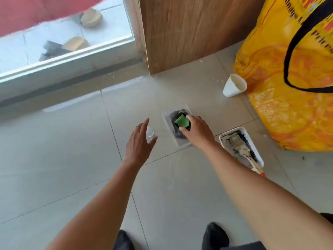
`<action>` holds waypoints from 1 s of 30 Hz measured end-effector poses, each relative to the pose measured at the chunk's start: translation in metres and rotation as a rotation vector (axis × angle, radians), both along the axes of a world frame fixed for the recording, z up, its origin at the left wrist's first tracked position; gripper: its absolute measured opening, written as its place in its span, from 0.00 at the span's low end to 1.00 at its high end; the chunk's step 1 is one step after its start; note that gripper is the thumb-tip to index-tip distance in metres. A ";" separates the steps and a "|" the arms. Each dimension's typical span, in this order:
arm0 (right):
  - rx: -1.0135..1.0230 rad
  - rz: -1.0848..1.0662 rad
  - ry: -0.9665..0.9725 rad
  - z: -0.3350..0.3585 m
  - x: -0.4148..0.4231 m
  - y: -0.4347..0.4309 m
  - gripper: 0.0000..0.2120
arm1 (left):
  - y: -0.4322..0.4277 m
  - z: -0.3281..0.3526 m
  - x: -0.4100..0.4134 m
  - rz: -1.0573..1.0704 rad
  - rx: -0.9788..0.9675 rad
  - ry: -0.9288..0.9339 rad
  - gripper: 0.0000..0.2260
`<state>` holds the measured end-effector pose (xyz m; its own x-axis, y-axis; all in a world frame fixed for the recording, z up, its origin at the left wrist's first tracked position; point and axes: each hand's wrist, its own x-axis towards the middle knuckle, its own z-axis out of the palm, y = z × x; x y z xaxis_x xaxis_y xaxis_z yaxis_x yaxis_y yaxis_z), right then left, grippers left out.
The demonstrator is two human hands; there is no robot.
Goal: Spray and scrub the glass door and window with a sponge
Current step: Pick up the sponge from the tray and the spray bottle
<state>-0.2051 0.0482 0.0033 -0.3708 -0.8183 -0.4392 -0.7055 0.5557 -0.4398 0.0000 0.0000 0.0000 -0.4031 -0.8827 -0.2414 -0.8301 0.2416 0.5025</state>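
Bottle might topple
Right hand (pixel 196 130) pinches green sponge (pixel 182 121); left hand (pixel 139 141), fingers spread and empty, may knock clear bottle (pixel 150 132).

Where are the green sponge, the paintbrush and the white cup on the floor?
green sponge (pixel 181 121), head view, on its green face.
paintbrush (pixel 234 141), head view, on its dirty bristles.
white cup (pixel 229 87), head view, on its outer wall.

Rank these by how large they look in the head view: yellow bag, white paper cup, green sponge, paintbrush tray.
1. yellow bag
2. paintbrush tray
3. white paper cup
4. green sponge, though the right hand hides part of it, so its place after the cup is unsure.
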 end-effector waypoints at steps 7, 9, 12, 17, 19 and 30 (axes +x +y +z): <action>-0.059 0.051 0.174 -0.063 -0.009 -0.020 0.21 | -0.008 -0.066 -0.012 0.043 -0.086 0.142 0.27; -0.095 0.087 0.253 -0.072 -0.007 -0.025 0.21 | -0.012 -0.074 -0.014 0.063 -0.143 0.180 0.24; -0.077 0.144 0.317 -0.085 0.000 -0.025 0.27 | -0.016 -0.084 -0.017 0.076 -0.171 0.221 0.23; 0.022 0.236 0.405 -0.102 0.015 -0.023 0.34 | -0.017 -0.096 -0.017 0.053 -0.192 0.278 0.27; 0.050 0.248 0.447 -0.104 0.016 -0.025 0.33 | -0.016 -0.098 -0.016 0.053 -0.197 0.311 0.28; -0.017 0.208 0.444 -0.112 0.017 -0.034 0.19 | -0.016 -0.106 -0.008 0.063 -0.188 0.387 0.21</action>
